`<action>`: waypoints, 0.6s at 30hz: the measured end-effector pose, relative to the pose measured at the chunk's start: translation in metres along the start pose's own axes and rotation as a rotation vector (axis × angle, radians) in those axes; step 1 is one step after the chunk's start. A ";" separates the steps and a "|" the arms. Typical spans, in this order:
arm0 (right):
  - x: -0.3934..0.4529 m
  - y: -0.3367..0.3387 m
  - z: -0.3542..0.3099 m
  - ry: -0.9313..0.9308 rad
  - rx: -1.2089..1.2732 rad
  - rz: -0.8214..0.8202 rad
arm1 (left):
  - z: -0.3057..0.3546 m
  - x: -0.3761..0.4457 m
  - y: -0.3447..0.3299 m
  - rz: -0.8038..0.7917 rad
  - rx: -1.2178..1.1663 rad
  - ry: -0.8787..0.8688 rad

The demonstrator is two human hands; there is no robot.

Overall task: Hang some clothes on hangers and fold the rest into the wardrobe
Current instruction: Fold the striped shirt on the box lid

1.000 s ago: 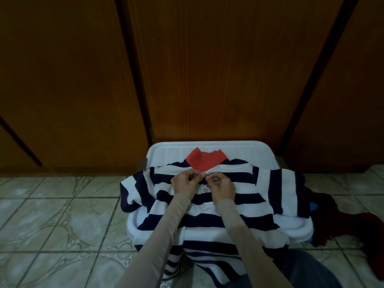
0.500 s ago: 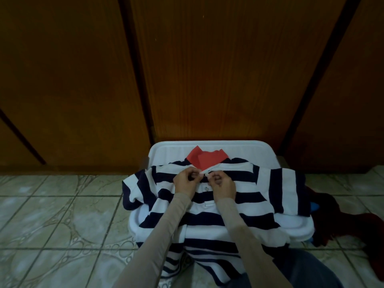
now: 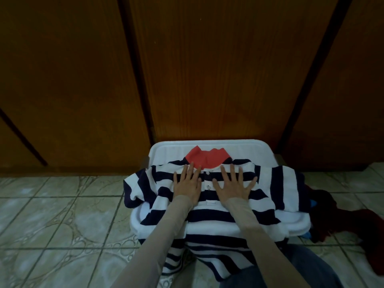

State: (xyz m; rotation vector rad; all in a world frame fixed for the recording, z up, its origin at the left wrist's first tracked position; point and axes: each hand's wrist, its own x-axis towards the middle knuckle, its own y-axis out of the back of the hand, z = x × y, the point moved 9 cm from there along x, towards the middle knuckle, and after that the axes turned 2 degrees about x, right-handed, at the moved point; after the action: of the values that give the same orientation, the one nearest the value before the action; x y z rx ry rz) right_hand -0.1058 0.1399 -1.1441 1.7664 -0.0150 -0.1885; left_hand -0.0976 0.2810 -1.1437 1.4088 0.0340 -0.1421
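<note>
- Shirt first: we have it spread face up over the white tub, which sits against the wardrobe, red collar at the tub's far side and hem hanging off the near rim towards our lap.
- Slippage is the main risk, as we judge it — so much cloth hangs off the tub's near edge and sides that its weight could drag the shirt off once we ease our palms.
- Sleeves droop over both sides of the tub; a fold begun without gathering them in would likely come out lopsided, or trail cloth onto the tiles.
- Pressing too hard near the tub's rim might tip or slide it on the smooth floor — we cannot tell how full it is.
- Left hand lies flat on the shirt, left of the button strip, fingers straight and spread, tips reaching the collar, gripping nothing.
- Right hand lies flat on the other side of the strip, fingers fanned wider, likewise gripping nothing.
- Dark red clothes lie heaped on the floor to the tub's right.
</note>
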 end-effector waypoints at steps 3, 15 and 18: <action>-0.003 0.002 0.009 -0.015 -0.003 -0.035 | 0.000 -0.004 -0.002 -0.028 0.025 -0.006; -0.020 0.023 0.008 -0.052 -0.055 0.048 | 0.003 -0.022 0.014 0.043 -0.028 -0.031; -0.009 0.040 -0.007 0.058 0.003 0.132 | 0.001 -0.015 0.029 0.072 0.010 -0.006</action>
State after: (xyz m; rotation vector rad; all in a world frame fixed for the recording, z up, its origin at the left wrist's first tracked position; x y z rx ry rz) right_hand -0.1095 0.1398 -1.1023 1.7663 -0.0899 -0.0418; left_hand -0.1087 0.2854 -1.1136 1.4172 -0.0224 -0.0862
